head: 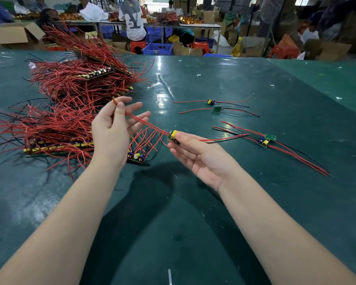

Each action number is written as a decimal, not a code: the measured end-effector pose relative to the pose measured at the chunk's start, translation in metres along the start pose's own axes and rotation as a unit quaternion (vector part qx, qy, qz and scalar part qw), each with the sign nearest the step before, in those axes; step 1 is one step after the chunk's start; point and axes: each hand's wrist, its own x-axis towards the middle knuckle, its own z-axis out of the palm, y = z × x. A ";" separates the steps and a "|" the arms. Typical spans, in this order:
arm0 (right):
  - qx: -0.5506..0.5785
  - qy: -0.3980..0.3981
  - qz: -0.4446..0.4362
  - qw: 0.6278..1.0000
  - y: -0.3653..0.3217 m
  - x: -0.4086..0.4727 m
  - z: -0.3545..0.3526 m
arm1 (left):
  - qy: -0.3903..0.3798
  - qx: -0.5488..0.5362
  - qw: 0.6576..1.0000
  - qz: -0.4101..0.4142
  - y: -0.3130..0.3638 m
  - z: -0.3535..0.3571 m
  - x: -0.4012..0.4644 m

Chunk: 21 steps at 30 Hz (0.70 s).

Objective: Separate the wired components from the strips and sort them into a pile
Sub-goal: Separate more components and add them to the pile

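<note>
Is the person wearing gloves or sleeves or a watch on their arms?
No. Both hands are bare: no gloves on the left hand or the right hand. Both forearms are bare up to the picture's bottom edge, with no sleeves showing. No watch, bracelet or ring can be seen on either side.

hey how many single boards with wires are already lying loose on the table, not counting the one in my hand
4. Two lie mid-table: one with a yellow part, one plain green. Two more touch each other at the right: a green one and one with a yellow capacitor. The strip pile may hide others.
</note>
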 end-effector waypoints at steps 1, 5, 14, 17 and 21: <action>-0.001 -0.006 -0.002 1.000 0.001 0.000 0.001 | 0.006 -0.002 1.000 -0.003 0.000 0.000 0.000; -0.006 -0.016 -0.010 1.000 0.002 0.000 0.001 | 0.020 -0.004 1.000 -0.007 -0.002 -0.001 0.002; -0.007 0.007 -0.045 0.999 -0.005 0.001 -0.003 | -0.041 -0.064 0.989 -0.126 -0.002 0.017 -0.006; -0.035 0.014 -0.057 0.998 -0.005 0.001 -0.005 | -0.145 -0.010 0.974 -0.177 -0.008 0.022 -0.018; -0.068 0.048 -0.071 0.994 -0.006 0.002 -0.008 | -0.198 0.013 0.962 -0.186 -0.012 0.023 -0.026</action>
